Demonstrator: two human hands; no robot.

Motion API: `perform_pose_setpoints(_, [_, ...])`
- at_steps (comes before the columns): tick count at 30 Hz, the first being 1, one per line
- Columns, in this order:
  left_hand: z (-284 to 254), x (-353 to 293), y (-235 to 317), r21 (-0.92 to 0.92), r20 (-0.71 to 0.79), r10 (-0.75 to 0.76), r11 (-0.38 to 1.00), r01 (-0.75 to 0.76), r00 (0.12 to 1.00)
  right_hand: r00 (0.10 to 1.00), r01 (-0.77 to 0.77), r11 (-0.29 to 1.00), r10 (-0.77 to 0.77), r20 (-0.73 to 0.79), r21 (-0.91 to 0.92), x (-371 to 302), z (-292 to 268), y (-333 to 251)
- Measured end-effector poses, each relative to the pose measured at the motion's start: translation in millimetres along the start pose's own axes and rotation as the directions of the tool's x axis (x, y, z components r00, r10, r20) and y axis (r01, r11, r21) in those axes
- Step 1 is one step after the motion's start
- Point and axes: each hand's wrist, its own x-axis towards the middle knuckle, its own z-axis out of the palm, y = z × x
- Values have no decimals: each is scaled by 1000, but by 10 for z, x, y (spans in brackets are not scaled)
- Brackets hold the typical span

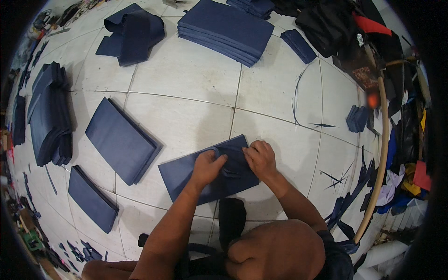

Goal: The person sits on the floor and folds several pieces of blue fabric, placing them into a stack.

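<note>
In front of me a dark blue rectangular sheet point(182, 175), looking like cloth or leatherette, lies slanted on the floor, seemingly stacked on others. Over its right half lie several narrow dark blue strips point(232, 163), hard to tell apart from the sheet. My left hand point(208, 168) is closed, thumb pressed in, around a bent strip that loops above its fingers. With its fingertips pinched together, my right hand point(261, 159) holds the strips' other end near the sheet's right edge. Part of what lies between the fingers is hidden.
Stacks of blue sheets stand left point(120, 140), lower left point(93, 199), far left point(50, 114) and at the back point(224, 30). A crumpled blue piece point(130, 35) lies behind. Thin offcuts point(337, 177) and a small stack point(357, 118) are at right, beside a curved wooden pole point(381, 140).
</note>
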Motion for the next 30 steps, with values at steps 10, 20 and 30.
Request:
perform_pose_setpoints(10, [-10,-54,126,-26,-23,5,1000,-5,1000,937,-301,910,228,265,284,76,-218,-258])
perform_pose_setpoints(20, [-18,-73,99,-20,-51,-21,1000,20,998,965,-173,919,87,246,353,56,-266,-431])
perform_pose_setpoints(30, [-29,-40,-11,54,8,-3,999,3,1000,958,-210,948,151,242,240,132,-131,-113])
